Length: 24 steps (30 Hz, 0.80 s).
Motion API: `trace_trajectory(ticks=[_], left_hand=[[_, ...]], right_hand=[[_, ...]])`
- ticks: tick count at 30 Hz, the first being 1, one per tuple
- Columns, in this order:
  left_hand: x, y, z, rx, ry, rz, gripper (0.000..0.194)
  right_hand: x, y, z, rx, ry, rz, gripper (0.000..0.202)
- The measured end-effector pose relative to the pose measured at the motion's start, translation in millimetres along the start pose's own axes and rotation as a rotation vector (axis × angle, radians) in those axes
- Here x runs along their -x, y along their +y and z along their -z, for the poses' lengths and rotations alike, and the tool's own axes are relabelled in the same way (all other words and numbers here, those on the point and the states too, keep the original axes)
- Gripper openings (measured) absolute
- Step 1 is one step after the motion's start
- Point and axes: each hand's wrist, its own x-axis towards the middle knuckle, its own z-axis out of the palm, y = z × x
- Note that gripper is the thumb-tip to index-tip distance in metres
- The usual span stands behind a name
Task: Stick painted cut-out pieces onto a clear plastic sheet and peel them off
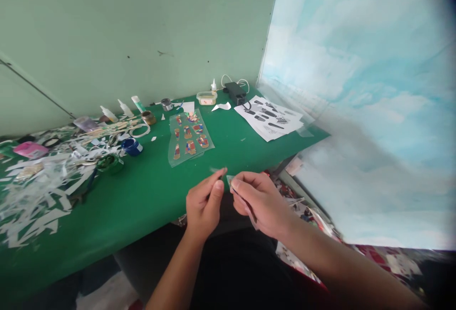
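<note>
My left hand point(204, 203) is closed just beyond the table's front edge, its thumb pressed toward the index finger. A small dark bit shows near those fingertips, too blurred to name. Close beside it, my right hand point(261, 200) pinches a thin strip of film point(251, 214); one translucent corner pokes out past the fingertips and the rest hangs under the fingers. A small gap separates the two hands. Beyond them on the green table point(153, 196) lies a clear sheet point(181, 155) bearing several brown, red and blue cut-out shapes.
Paper scraps point(39, 205) heap on the left. Around them stand a blue paint jar point(131, 147), a green jar point(109, 162), glue bottles point(124, 108) and a tape roll point(139, 130). Printed sheets point(269, 117), a black power adapter point(235, 92) and a plastic tub point(206, 98) lie toward the back right.
</note>
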Motion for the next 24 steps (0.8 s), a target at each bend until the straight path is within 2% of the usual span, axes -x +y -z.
trace_trajectory(ticks=[3, 6, 12, 15, 24], left_hand=[[-3, -9, 7.1, 0.076, 0.067, 0.145, 0.033], [-3, -10, 14.8, 0.104, 0.057, 0.184, 0.033], [2, -1, 17.0, 0.159, -0.202, -0.067, 0.033], [0, 0, 15.1, 0.192, -0.233, -0.120, 0.035], [-1, -5, 18.1, 0.213, -0.274, -0.161, 0.036]], right_hand=[[3, -1, -1, 0.104, -0.014, 0.000, 0.030], [2, -4, -1, 0.169, 0.037, 0.037, 0.030], [-1, -1, 3, 0.181, 0.097, 0.074, 0.031], [0, 0, 4, 0.141, 0.090, 0.069, 0.030], [-1, 2, 3, 0.027, 0.041, 0.032, 0.034]])
